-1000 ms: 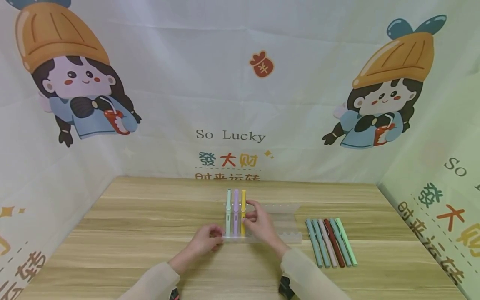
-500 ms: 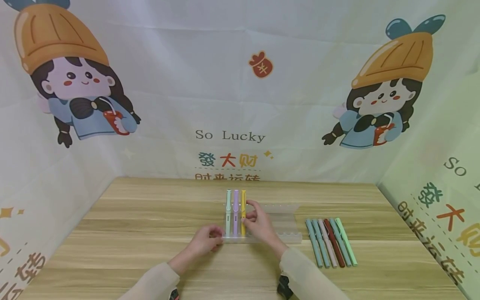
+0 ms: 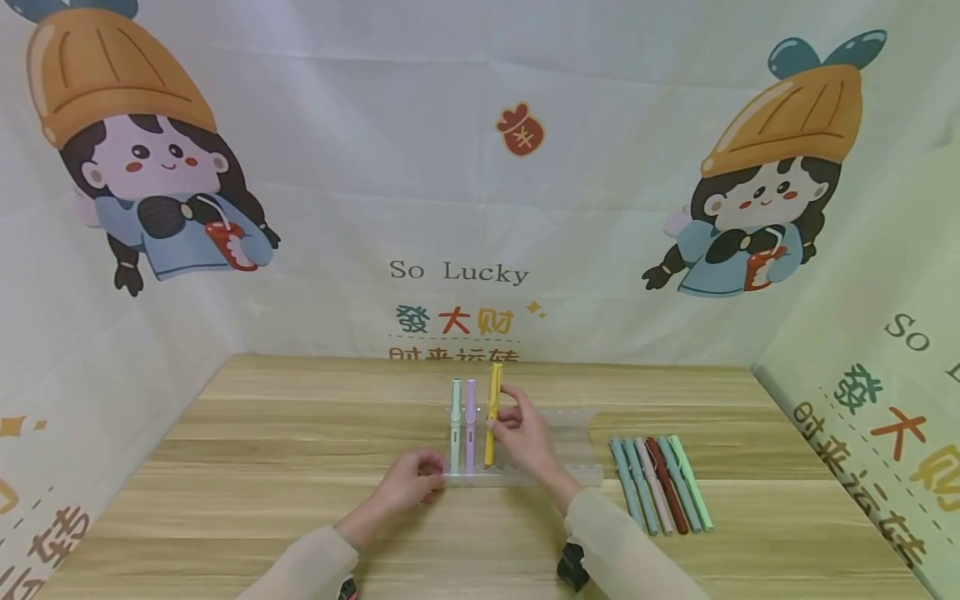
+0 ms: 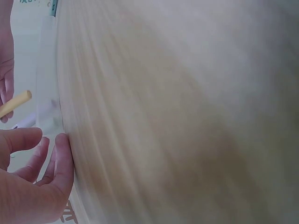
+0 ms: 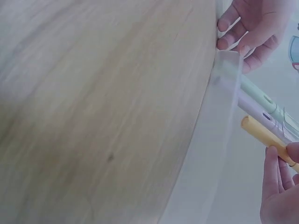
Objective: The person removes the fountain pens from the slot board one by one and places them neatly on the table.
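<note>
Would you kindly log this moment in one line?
right hand: pinches yellow pen over clear rack; left hand: holds rack's left end; racked: mint pen, purple pen; right of rack: six pens

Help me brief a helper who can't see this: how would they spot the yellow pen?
Near the middle of the wooden table is a clear rack. There, the right hand pinches the yellow pen. It is the only yellow one, held above the rack while the pale green pen and purple pen to its left lie in it.
</note>
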Available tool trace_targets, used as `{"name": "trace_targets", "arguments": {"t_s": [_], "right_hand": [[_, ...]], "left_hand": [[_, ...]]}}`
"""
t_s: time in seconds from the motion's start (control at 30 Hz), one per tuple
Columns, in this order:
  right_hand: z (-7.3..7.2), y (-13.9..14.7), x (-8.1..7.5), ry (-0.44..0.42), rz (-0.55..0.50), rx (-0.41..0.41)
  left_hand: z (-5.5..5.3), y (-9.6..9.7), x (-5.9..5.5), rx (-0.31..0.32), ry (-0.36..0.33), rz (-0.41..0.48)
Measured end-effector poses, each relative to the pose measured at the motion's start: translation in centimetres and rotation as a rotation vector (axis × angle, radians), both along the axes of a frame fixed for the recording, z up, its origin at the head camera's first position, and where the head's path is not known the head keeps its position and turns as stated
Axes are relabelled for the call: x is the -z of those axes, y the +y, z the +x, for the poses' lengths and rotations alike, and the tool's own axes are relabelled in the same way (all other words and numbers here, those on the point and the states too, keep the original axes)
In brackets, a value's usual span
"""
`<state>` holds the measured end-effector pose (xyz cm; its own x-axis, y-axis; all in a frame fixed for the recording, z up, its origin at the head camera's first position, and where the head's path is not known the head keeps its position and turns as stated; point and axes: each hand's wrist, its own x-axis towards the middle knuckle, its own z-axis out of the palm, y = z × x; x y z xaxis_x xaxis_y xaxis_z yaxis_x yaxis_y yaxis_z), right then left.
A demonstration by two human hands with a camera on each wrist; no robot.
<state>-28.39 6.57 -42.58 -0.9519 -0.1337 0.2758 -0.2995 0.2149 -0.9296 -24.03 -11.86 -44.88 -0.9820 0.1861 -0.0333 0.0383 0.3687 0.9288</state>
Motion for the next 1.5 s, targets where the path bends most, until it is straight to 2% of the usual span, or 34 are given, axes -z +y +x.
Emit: {"name": "trace_targets", "arguments": {"t_s": [0.27,0.5,0.67,0.83,0.97,1.5], "right_hand": [[0.2,1.2,0.1,-0.021,0.020,-0.007],[2.0,2.4,-1.8,-0.014,0.032,-0.034],[1.3,3.5,-0.5,-0.034,0.060,-0.012],[0.8,4.6,0.5,-0.016,0.093,0.028],[1.0,5.4,0.4,-0.014,0.078,0.029],[1.5,9.8,-0.4,-0.045,0.180,0.062]], "left_hand": [[-0.1,-0.1,0.2,0.004,0.008,-0.011],[-0.1,0.0,0.3,0.004,0.015,-0.013],[-0.1,-0.1,0.3,0.012,0.016,-0.010],[-0.1,-0.2,0.3,0.013,0.010,-0.007],[-0.1,-0.2,0.2,0.011,0.006,-0.008],[0.0,0.0,0.1,-0.002,0.001,-0.009]]}}
